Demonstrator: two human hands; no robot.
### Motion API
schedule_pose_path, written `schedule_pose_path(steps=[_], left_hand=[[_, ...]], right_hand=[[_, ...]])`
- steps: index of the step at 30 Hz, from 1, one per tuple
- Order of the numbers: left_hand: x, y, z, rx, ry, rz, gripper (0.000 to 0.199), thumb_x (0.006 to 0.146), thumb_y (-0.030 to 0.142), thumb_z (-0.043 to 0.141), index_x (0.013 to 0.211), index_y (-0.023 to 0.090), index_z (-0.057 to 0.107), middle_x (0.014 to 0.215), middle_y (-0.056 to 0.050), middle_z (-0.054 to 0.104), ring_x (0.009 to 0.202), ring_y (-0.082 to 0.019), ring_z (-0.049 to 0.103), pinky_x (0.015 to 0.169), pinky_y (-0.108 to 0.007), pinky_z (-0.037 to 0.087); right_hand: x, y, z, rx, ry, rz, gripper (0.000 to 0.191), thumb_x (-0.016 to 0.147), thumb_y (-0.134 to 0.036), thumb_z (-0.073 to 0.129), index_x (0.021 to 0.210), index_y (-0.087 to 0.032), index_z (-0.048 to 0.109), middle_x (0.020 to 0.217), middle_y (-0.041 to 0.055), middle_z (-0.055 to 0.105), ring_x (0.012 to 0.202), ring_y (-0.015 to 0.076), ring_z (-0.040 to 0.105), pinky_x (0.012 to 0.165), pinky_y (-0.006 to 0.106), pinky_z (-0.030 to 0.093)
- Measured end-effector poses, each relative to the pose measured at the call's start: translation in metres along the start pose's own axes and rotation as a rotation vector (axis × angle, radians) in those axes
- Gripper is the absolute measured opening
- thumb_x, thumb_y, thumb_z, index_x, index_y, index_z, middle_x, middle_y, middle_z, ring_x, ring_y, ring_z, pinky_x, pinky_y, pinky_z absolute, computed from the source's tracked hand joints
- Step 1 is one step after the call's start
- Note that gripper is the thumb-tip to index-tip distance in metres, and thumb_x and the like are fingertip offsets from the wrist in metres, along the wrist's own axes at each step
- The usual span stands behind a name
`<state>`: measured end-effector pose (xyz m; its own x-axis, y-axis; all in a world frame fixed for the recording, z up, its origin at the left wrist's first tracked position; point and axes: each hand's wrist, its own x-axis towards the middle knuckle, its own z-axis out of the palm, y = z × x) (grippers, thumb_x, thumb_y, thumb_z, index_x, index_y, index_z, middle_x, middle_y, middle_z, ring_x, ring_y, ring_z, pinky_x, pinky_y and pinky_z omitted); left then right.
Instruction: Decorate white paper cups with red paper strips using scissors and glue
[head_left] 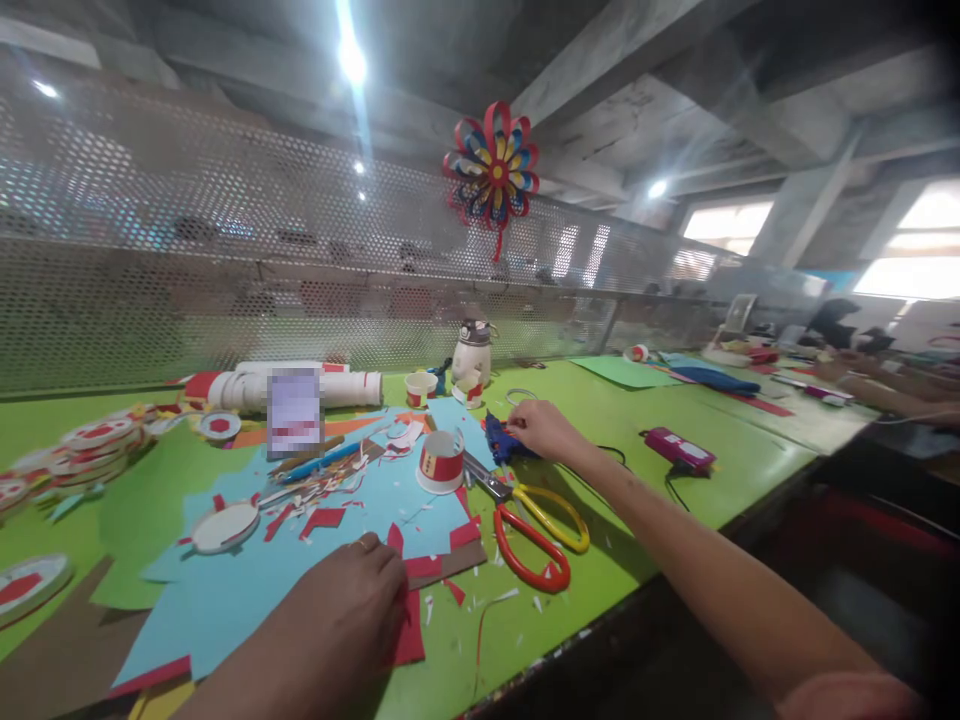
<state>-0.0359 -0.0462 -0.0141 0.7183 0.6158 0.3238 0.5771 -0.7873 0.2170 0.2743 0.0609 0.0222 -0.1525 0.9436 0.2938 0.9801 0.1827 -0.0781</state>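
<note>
My left hand (356, 605) rests low over the light blue paper (232, 610), beside a strip of red paper (411, 630). Its fingers curl down, and whatever they hold, if anything, is hidden. Farther forward, my right hand (536, 428) has its fingertips pinched at a blue glue gun (501, 440) lying on the table. Just left of the glue gun stands a red and white paper cup (441, 464). Large scissors (532, 550) with one red and one yellow handle lie between my hands. A white disc (225, 527) with red tabs sits on the paper to the left.
Rolled white cups (300, 390), stacked discs (101, 440) and paper scraps cover the left. A bottle (472, 355) stands at the back by a mesh screen (300, 260). A purple device (679, 450) with a cable lies right. Another person's arms (885, 385) show far right.
</note>
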Motion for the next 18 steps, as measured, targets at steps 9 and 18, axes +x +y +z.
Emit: schedule_pose_path(steps=[9,18], left_hand=[[-0.004,0.002,0.001,0.147,-0.140,-0.028,0.029,0.085,0.010,0.036,0.078,0.017,0.064,0.078,-0.011,0.066,0.073,-0.024,0.059,0.070,-0.038,0.046],[-0.010,0.000,0.006,0.124,-0.087,-0.012,0.027,0.083,0.006,0.038,0.087,0.017,0.063,0.088,-0.010,0.067,0.085,-0.024,0.058,0.080,-0.041,0.047]], right_hand=[[-0.009,0.005,0.022,-0.114,-0.058,-0.070,0.018,0.089,-0.017,0.052,0.082,-0.013,0.068,0.087,0.0091,0.066,0.088,0.0187,0.060,0.080,0.031,0.045],[-0.009,0.023,0.041,-0.145,-0.062,-0.101,0.037,0.070,-0.012,0.060,0.106,-0.008,0.066,0.106,0.0170,0.063,0.101,0.0292,0.052,0.085,0.034,0.040]])
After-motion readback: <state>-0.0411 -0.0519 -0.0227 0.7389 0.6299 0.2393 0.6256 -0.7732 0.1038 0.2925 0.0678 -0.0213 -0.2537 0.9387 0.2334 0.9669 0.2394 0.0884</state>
